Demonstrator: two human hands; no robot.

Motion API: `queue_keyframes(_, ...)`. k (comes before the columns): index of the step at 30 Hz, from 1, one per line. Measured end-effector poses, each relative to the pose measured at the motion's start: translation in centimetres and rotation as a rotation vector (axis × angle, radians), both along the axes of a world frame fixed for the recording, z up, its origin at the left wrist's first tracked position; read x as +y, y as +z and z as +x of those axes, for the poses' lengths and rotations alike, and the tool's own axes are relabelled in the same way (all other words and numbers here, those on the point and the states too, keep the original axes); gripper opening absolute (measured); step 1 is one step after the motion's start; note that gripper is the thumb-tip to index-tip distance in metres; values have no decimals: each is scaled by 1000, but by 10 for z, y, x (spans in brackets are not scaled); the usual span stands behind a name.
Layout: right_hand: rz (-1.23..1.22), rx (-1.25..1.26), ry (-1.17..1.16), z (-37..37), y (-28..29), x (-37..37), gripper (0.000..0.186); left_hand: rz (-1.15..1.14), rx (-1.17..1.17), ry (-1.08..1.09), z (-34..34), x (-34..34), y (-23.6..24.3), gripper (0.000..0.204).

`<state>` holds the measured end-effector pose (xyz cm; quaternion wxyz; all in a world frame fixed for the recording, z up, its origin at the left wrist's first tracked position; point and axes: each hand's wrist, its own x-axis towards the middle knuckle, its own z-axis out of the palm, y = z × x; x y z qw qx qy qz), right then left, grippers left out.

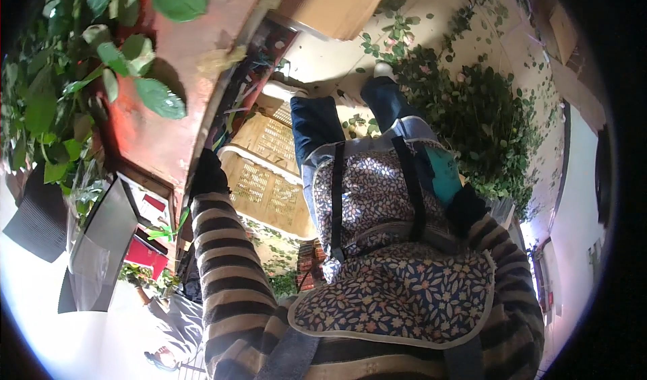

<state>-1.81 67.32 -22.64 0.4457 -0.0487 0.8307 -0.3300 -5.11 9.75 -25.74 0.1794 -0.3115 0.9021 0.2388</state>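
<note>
My left hand (210, 173), in a dark glove, is at the edge of the reddish worktable (205, 63). It is too dark to make out its fingers or anything in them. My right hand (466, 209), also dark-gloved, is low by my right hip, beside a teal piece (441, 176) at the side of my floral apron (391, 292). Its fingers blend into shadow, and I cannot tell whether it grips the teal piece or only rests near it. Leafy green stems (50, 110) lie along the far left of the table.
Yellow plastic crates (263, 184) stand below the table, beside my legs. A large heap of leafy rose stems (482, 124) covers the floor at right, with loose leaves around it. Dark corrugated sheets (101, 245) and a person in grey clothing (176, 323) are at lower left.
</note>
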Motion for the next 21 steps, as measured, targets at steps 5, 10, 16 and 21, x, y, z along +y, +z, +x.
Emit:
queue_keyframes(5, 143, 63, 263, 47, -27, 27, 54, 82, 39, 20, -7, 2, 22, 84)
queue_keyframes(10, 64, 164, 190, 24, 12, 1, 33, 142, 79, 119, 7, 8, 51, 76)
queue_keyframes(16, 125, -100, 207, -23, 48, -50, 38, 201, 147, 113, -8, 6, 71, 67)
queue_keyframes(21, -39, 51, 74, -30, 45, -42, 42, 274, 231, 78, -47, 24, 66, 60)
